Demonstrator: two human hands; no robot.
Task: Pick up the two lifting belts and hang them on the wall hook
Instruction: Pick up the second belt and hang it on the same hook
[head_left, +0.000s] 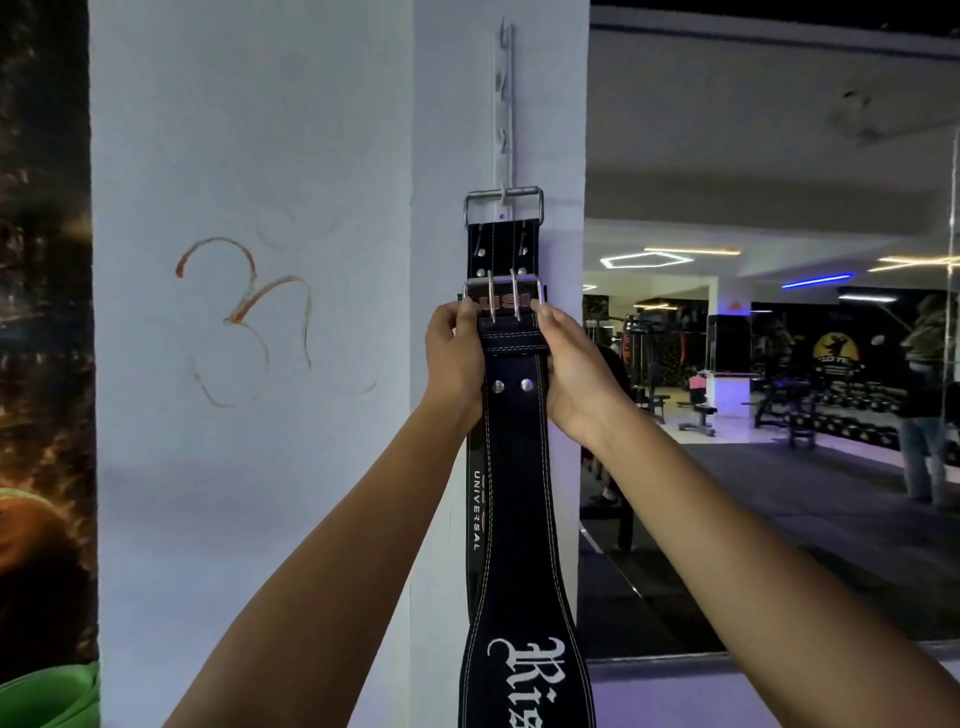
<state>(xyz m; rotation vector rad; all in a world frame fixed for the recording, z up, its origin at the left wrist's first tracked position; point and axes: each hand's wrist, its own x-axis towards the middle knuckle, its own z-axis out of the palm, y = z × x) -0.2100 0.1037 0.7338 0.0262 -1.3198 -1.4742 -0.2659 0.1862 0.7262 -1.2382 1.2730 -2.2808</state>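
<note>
A white strip of wall hooks (506, 104) runs down the pillar face. One black lifting belt (501, 249) hangs from the lowest hook by its steel buckle; its lower part, printed "UNIVERSAL", shows behind at the left. In front of it I hold a second black belt (514, 519) with white gothic lettering, its double-prong buckle just below the hung buckle. My left hand (454, 358) grips this belt's left edge near the buckle. My right hand (569, 364) grips the right edge at the same height.
The white pillar (260, 156) carries a faint orange drawing on its left face. A large mirror (779, 364) to the right reflects gym benches, weights and ceiling lights. A green object (57, 696) lies at the bottom left.
</note>
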